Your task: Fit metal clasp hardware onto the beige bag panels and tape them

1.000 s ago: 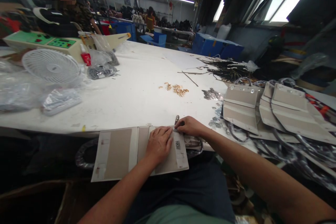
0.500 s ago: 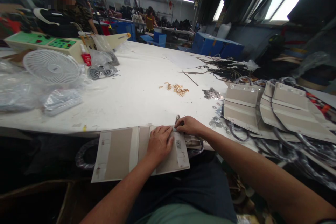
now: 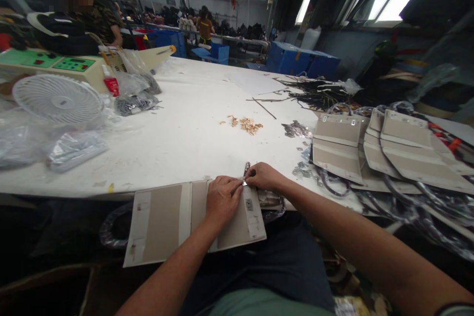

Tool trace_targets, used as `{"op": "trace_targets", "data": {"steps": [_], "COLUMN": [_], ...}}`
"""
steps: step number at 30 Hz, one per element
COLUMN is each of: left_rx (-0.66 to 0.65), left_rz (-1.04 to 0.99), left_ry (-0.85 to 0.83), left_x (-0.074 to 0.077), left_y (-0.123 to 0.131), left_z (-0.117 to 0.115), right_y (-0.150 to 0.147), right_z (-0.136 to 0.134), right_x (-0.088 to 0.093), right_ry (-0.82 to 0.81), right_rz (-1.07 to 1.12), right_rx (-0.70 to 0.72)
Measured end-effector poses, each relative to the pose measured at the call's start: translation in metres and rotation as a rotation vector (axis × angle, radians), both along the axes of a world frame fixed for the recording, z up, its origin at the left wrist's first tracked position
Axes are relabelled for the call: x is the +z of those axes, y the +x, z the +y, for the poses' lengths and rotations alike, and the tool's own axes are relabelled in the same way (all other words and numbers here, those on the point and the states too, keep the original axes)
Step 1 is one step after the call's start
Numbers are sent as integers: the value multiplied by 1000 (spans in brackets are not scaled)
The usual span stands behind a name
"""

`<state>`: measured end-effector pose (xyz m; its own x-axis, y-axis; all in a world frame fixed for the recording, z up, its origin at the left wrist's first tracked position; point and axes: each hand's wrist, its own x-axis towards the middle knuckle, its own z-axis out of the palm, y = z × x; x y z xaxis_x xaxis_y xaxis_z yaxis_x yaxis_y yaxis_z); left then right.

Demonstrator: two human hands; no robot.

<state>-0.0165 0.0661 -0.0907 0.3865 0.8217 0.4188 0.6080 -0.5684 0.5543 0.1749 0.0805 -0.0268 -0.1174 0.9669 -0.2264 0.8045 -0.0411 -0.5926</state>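
Observation:
A flat beige bag panel (image 3: 166, 219) lies across my lap and the near edge of the white table (image 3: 185, 128). My left hand (image 3: 222, 200) presses on the panel, its fingertips curled and pinching at the panel's top edge. My right hand (image 3: 263, 177) is closed around a small metal tool (image 3: 246, 168) that stands at that same edge, right beside my left fingertips. A small metal fitting (image 3: 249, 204) sits on the panel just below the hands.
Several finished beige panels (image 3: 370, 150) with dark handles are stacked at the right. Gold fittings (image 3: 246, 125) and silver fittings (image 3: 296, 130) lie mid-table. A white fan (image 3: 55, 98), plastic bags (image 3: 74, 145) and a green-panelled machine (image 3: 74, 64) stand at the left, a person behind them.
My left fingers have gone from lying flat on the panel to curling up and pinching at its top edge next to the tool. The view shifted slightly right.

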Motion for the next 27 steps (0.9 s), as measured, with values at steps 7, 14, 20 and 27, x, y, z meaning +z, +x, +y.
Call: {"op": "trace_targets", "data": {"steps": [7,14,20,27], "left_rx": [50,23,-52,-54], "left_rz": [30,84,127,132], "left_ry": [-35,-32,-24,-74], "left_x": [4,6,8,5], "left_y": [8,9,4,5], "left_z": [4,10,15,18], "right_y": [9,15,-7,-9], "right_z": [-6,-18,-4,10], "right_x": [-10,25,20,-6], "right_ry": [89,300,512,559], "right_rz": [-40,421,1112,1303], "right_rx": [-14,-242,-448,-639]}}
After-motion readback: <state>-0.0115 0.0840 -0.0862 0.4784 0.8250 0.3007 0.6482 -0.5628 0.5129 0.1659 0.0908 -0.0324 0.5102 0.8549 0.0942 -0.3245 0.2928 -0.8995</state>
